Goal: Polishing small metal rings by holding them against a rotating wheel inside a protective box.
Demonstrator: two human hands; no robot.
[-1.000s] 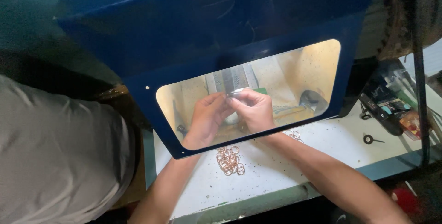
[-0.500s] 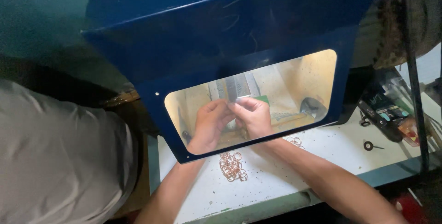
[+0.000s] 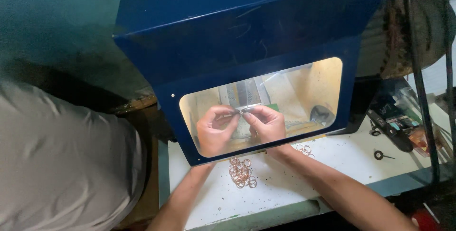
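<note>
White and speckled with dark grit, the table (image 3: 304,174) runs across the lower half of the frame, with a teal wall behind it at the upper left. Over the middle of the table stands a blue hood (image 3: 228,36) with a clear, warmly lit window (image 3: 304,93), and both your hands are inside, seen through that window.

Your left hand (image 3: 214,131) sits at the lower left of the window and your right hand (image 3: 266,122) just beside it, toward the centre. The fingers (image 3: 228,113) of your left hand and those of your right are pinched together on one small ring-like metal piece (image 3: 242,110), which they hold between the two hands at the centre of the window. It is too small to make out in detail. Right behind it, a metal tool part (image 3: 244,93) rises in the hood.

Below the window, between your forearms, a pile of copper-coloured rings (image 3: 241,171) lies on the table. A smaller cluster of rings (image 3: 303,149) lies just past your right wrist. At the right edge of the frame are dark hand tools (image 3: 387,124) and one small dark ring with a pin (image 3: 380,155). A person in a grey shirt (image 3: 61,164) fills the lower left of the frame.
</note>
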